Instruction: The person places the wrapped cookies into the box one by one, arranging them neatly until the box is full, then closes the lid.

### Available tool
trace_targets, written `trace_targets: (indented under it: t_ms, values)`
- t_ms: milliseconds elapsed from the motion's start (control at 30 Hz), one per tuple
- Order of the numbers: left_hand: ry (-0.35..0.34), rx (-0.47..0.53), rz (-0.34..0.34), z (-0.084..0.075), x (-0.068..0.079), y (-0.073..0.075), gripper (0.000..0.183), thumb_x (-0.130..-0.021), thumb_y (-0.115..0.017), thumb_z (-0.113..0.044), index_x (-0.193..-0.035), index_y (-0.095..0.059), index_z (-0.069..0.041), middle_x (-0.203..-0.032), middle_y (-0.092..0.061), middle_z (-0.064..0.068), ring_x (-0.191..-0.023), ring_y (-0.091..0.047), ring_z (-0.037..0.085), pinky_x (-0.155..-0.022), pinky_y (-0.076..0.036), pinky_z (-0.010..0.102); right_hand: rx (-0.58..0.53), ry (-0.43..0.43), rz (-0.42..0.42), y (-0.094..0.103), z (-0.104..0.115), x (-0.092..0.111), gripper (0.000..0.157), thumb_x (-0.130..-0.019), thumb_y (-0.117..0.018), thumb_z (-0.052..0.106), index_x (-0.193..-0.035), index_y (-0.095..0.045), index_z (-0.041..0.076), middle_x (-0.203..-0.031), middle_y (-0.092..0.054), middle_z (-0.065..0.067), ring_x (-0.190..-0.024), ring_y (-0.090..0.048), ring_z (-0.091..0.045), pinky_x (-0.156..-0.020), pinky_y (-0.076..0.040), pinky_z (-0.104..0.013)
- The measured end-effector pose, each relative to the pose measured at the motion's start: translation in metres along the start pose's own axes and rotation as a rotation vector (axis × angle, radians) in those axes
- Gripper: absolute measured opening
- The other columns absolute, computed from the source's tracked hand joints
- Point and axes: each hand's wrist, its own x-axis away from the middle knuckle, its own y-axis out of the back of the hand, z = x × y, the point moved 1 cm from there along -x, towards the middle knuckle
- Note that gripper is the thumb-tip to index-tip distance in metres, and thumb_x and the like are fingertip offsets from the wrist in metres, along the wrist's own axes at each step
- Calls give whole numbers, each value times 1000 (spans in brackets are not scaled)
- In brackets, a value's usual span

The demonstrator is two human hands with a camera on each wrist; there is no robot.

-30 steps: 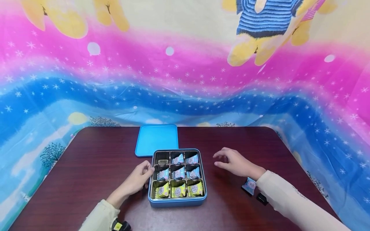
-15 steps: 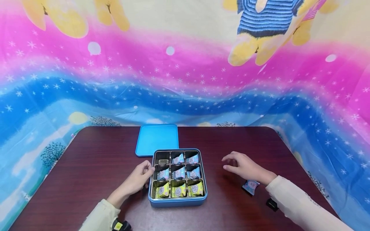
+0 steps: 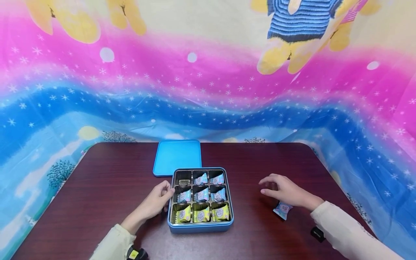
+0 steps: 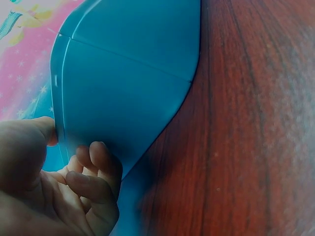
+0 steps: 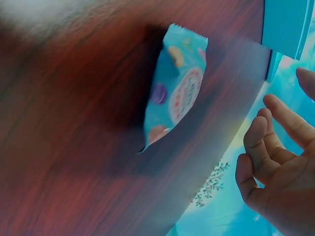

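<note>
A blue tin stands on the table, divided into several compartments. Yellow wrapped sweets fill its front row; blue ones lie in the middle row and in two back compartments. The back-left compartment shows its bare gold bottom. My left hand holds the tin's left side, thumb on the rim and fingers curled by the outer wall. Palm down, my right hand hovers right of the tin, fingers loosely bent around nothing. Below its wrist lies a blue wrapped sweet, seen whole in the right wrist view.
Behind the tin lies its flat light-blue lid, partly overlapped by the tin's back-left corner. The dark wooden table has rounded far corners. A colourful printed cloth hangs around its back and sides.
My right hand has moved right and slightly toward me, away from the tin and over the loose blue sweet. The left hand and the tin have stayed in place.
</note>
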Motion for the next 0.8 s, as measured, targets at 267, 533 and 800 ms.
trace_targets:
  t_ms: [267, 533, 800]
  values:
    - [1, -17, -1, -2, 0, 0, 21, -105, -51, -17, -91, -42, -3, -55, -45, -1, -48, -51, 16, -43, -38, 24, -35, 11, 58, 7, -13, 9, 37, -97, -68, 29, -125, -66, 4, -99, -61, -2, -74, -50, -3, -64, -45, -23]
    - [-11, -22, 15, -1, -1, 1, 22, -105, -51, -18, -91, -41, -4, -57, -46, -1, -50, -52, 16, -44, -40, 25, -171, 43, 143, 13, -30, 20, 36, -95, -69, 13, -128, -63, 1, -99, -58, -13, -70, -49, -8, -61, -44, -26]
    - [-13, -12, 17, 0, 0, 2, 22, -105, -51, -19, -92, -42, -4, -56, -45, -1, -50, -52, 16, -44, -41, 25, -247, 100, 237, 20, -50, 31, 43, -94, -71, 15, -131, -60, -2, -114, -59, -22, -76, -49, -17, -61, -44, -28]
